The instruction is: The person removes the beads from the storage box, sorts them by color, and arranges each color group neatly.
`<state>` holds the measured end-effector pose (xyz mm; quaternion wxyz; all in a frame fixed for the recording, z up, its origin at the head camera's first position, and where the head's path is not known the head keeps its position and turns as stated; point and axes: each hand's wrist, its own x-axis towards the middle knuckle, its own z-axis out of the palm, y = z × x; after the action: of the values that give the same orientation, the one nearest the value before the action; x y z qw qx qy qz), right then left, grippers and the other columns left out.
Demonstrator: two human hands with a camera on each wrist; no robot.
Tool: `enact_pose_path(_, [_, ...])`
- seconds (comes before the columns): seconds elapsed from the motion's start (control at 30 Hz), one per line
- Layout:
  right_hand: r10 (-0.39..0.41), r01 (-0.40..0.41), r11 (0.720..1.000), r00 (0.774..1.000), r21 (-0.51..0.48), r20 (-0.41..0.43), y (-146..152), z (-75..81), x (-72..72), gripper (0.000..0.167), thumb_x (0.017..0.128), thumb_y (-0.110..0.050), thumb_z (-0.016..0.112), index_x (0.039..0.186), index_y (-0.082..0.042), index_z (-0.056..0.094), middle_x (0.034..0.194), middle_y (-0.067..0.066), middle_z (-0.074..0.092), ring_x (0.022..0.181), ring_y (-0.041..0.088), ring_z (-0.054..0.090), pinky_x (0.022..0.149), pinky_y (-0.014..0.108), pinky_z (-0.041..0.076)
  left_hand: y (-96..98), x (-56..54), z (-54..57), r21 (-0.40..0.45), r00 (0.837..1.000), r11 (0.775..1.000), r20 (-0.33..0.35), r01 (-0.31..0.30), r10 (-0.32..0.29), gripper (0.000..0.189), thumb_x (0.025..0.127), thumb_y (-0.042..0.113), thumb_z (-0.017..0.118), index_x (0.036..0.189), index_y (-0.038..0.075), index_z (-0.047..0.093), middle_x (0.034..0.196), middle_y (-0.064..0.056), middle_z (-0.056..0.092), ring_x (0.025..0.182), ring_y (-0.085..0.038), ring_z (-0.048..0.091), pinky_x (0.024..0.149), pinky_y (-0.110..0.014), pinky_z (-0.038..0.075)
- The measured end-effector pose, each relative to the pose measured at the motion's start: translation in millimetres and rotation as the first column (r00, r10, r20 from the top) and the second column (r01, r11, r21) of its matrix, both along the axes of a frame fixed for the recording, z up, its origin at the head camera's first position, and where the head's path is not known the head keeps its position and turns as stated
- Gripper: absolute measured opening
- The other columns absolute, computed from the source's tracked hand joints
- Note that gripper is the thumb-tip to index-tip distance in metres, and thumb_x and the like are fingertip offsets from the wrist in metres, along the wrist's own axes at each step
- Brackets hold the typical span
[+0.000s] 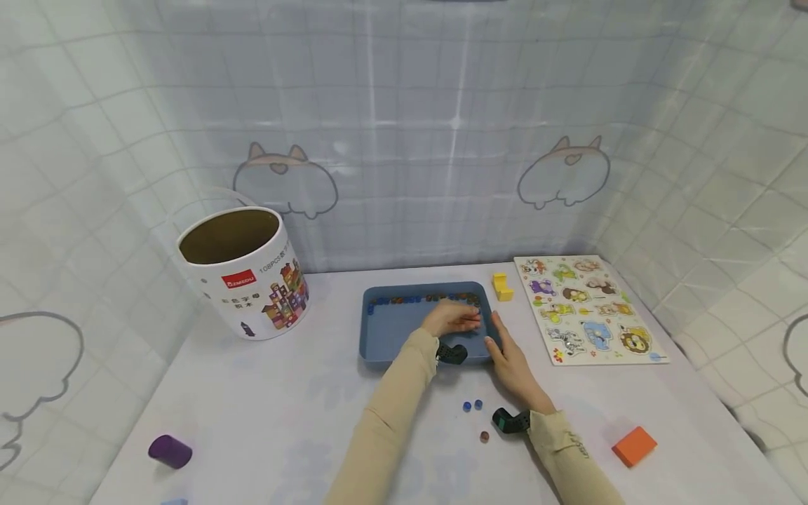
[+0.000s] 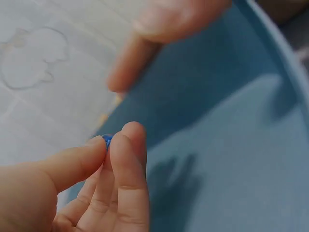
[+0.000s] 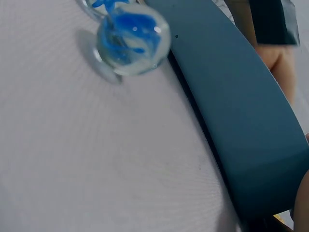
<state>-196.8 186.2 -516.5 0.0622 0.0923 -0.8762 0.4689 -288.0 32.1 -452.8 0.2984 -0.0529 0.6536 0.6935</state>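
My left hand (image 1: 451, 317) is over the right part of a blue tray (image 1: 394, 337). In the left wrist view its thumb and fingertips pinch a small blue marble (image 2: 107, 140). My right hand (image 1: 514, 365) rests against the tray's right front corner, fingers extended along the side and thumb by the front edge. Blue and brown marbles (image 1: 410, 299) form a row along the tray's back wall. In front of the tray lie two blue marbles (image 1: 467, 407) and a brown marble (image 1: 485, 436); a blue-swirled glass marble (image 3: 135, 41) shows large in the right wrist view.
A yellow block (image 1: 502, 287) sits behind the tray's right corner, beside an animal puzzle board (image 1: 590, 308). An orange block (image 1: 634, 447) lies front right. At left stand a white printed bucket (image 1: 246, 280) and, nearer, a purple cylinder (image 1: 170, 451). A patterned curtain (image 1: 404, 140) closes the back.
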Motion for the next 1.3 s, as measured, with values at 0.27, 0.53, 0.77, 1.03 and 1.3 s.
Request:
enact_pose_path(0.27, [0.001, -0.001, 1.000, 1.000, 0.007, 0.008, 5, 4.2, -2.3, 0.059, 0.107, -0.027, 0.037, 0.156, -0.006, 0.013, 0.162, 0.018, 0.014, 0.148, 0.038, 0.016, 0.120, 0.053, 0.015, -22.8, 10.7, 15.1, 0.023, 0.986, 0.996, -0.146, 0.086, -0.082, 0.038, 0.096, 0.014, 0.062, 0.129, -0.005, 0.058, 0.101, -0.012, 0.072, 0.073, -0.008, 0.068, 0.075, -0.023, 0.057])
enact_pose_path(0.53, [-0.010, 0.010, 1.000, 1.000, -0.002, 0.013, 6, 4.6, -0.5, 0.059, 0.106, -0.027, 0.037, 0.156, -0.005, 0.014, 0.161, 0.018, 0.015, 0.148, 0.039, 0.018, 0.119, 0.054, 0.016, -44.4, 63.9, 17.7, -0.100, 0.911, 0.958, -0.295, 0.270, -0.288, 0.031, 0.097, 0.013, 0.060, 0.121, -0.006, 0.061, 0.105, -0.021, 0.071, 0.069, -0.009, 0.068, 0.078, -0.036, 0.059])
enact_pose_path(0.77, [-0.002, 0.002, 1.000, 1.000, 0.011, -0.001, 5, 5.4, 2.7, 0.059, 0.106, -0.026, 0.038, 0.155, -0.003, 0.015, 0.161, 0.020, 0.017, 0.147, 0.040, 0.019, 0.119, 0.054, 0.017, -64.2, 112.8, 2.3, -0.253, 0.849, 0.895, -0.303, 0.366, -0.433, 0.012, 0.091, 0.010, 0.066, 0.099, 0.001, 0.070, 0.086, -0.017, 0.074, 0.059, -0.011, 0.066, 0.061, -0.033, 0.059])
enact_pose_path(1.03, [0.010, -0.010, 1.000, 1.000, 0.004, 0.008, 5, 6.5, 4.0, 0.059, 0.107, -0.027, 0.037, 0.155, -0.003, 0.014, 0.161, 0.020, 0.015, 0.148, 0.040, 0.017, 0.119, 0.054, 0.015, -64.7, 136.4, -16.9, -0.365, 0.845, 0.862, -0.273, 0.352, -0.460, 0.002, 0.087, 0.005, 0.070, 0.085, 0.005, 0.070, 0.071, -0.010, 0.072, 0.048, -0.011, 0.061, 0.044, -0.023, 0.050])
enact_pose_path(1.3, [0.017, -0.017, 1.000, 1.000, -0.003, 0.003, 1, 5.0, 4.1, 0.059, 0.107, -0.027, 0.037, 0.155, -0.003, 0.014, 0.161, 0.020, 0.015, 0.148, 0.039, 0.017, 0.119, 0.054, 0.015, -62.5, 144.5, -16.8, -0.420, 0.876, 0.869, -0.274, 0.262, -0.396, 0.008, 0.088, 0.007, 0.070, 0.080, 0.008, 0.069, 0.063, -0.005, 0.067, 0.042, -0.011, 0.057, 0.040, -0.023, 0.046])
